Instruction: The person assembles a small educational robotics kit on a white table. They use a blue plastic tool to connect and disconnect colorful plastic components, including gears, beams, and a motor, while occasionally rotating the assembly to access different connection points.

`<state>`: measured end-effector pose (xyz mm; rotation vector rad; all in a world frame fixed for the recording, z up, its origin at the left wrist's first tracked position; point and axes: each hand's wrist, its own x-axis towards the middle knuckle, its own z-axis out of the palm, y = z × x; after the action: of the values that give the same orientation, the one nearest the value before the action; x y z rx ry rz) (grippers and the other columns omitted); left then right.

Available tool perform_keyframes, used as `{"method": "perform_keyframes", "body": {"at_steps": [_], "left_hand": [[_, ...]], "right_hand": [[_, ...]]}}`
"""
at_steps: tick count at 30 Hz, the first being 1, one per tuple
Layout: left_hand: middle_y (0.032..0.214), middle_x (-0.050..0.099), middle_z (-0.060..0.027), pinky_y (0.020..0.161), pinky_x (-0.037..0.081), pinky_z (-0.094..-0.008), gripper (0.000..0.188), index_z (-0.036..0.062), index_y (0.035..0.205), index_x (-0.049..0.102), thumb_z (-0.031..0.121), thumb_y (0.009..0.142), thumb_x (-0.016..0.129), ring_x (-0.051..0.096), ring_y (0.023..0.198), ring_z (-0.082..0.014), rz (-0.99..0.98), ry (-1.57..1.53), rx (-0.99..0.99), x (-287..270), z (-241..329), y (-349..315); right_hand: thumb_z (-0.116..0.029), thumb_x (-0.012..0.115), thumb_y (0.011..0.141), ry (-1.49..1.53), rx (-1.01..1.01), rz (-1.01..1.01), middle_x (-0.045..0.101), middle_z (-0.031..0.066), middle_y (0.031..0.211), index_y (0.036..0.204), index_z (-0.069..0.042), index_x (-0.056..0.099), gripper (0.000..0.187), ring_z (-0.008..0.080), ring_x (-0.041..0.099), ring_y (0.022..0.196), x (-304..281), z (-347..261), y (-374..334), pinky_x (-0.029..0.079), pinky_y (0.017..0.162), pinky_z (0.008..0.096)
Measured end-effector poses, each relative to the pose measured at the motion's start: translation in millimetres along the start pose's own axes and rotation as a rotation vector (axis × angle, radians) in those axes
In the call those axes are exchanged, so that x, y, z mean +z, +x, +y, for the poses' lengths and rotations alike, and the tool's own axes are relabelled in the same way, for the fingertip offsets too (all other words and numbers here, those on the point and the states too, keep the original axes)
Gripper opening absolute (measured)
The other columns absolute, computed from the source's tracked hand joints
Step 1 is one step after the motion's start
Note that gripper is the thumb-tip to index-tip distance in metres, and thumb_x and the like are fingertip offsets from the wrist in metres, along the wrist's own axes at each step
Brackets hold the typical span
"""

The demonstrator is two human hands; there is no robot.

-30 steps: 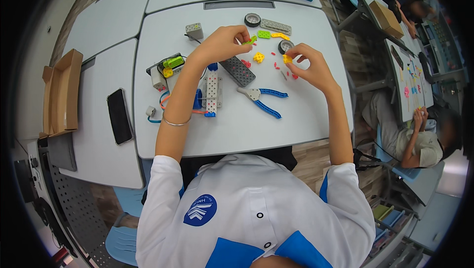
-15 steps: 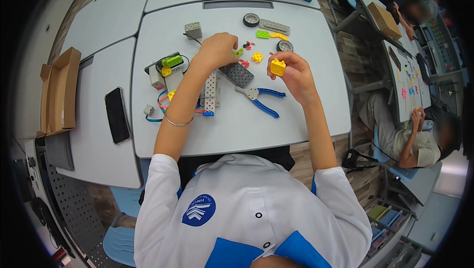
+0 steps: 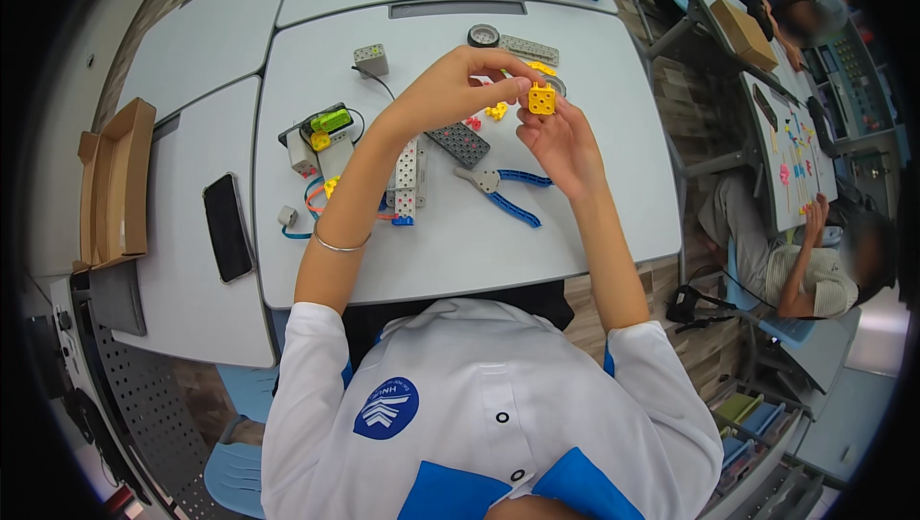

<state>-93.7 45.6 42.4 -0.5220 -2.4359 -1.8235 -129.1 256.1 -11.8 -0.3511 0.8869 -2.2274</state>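
Note:
My right hand point(image 3: 565, 148) pinches a small yellow building block point(image 3: 541, 101) with holes in its face, held up above the table. My left hand point(image 3: 470, 89) reaches across, its thumb and fingertips drawn together at the block's upper left. Whatever those left fingertips may hold is hidden. Beneath the hands lie a dark grey perforated plate point(image 3: 462, 143), a loose yellow piece point(image 3: 495, 112) and small pink connectors point(image 3: 473, 123). Blue-handled pliers point(image 3: 513, 199) rest nearer to me, jaws toward the left.
Left of my left forearm stand grey modules with a green piece point(image 3: 332, 120), cables and a light grey beam point(image 3: 406, 184). A wheel point(image 3: 483, 36), a grey plate point(image 3: 529, 48) and a grey box point(image 3: 370, 60) lie farther back. A phone point(image 3: 228, 227) is on the left table. People sit at right.
My left hand has moved right, from the small parts on the table to the yellow block. My right hand has turned the block and raised it slightly.

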Motion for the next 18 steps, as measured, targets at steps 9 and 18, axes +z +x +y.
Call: {"method": "perform_keyframes", "body": {"at_steps": [9,18], "left_hand": [[0.098,0.073,-0.0066,0.076,0.055,-0.0251,0.027,0.0044,0.107,0.069,0.026,0.092,0.071,0.070,0.092,-0.0135,0.179,-0.112,-0.132,-22,-7,-2],[0.080,0.063,-0.0017,0.066,0.054,-0.0244,0.020,0.0074,0.099,0.065,0.020,0.094,0.050,0.065,0.071,-0.0089,0.281,-0.071,-0.315,-26,-32,-2]], "right_hand": [[-0.024,0.074,0.089,-1.296,-0.276,0.356,0.064,0.0079,0.116,0.111,-0.008,0.069,0.027,0.0211,0.058,0.106,-20,-28,21,0.047,0.093,0.0354],[-0.015,0.076,0.080,-1.709,-0.464,0.365,0.062,0.0098,0.117,0.104,-0.008,0.071,0.026,0.0292,0.053,0.113,-59,-20,29,0.045,0.098,0.0403]]}}
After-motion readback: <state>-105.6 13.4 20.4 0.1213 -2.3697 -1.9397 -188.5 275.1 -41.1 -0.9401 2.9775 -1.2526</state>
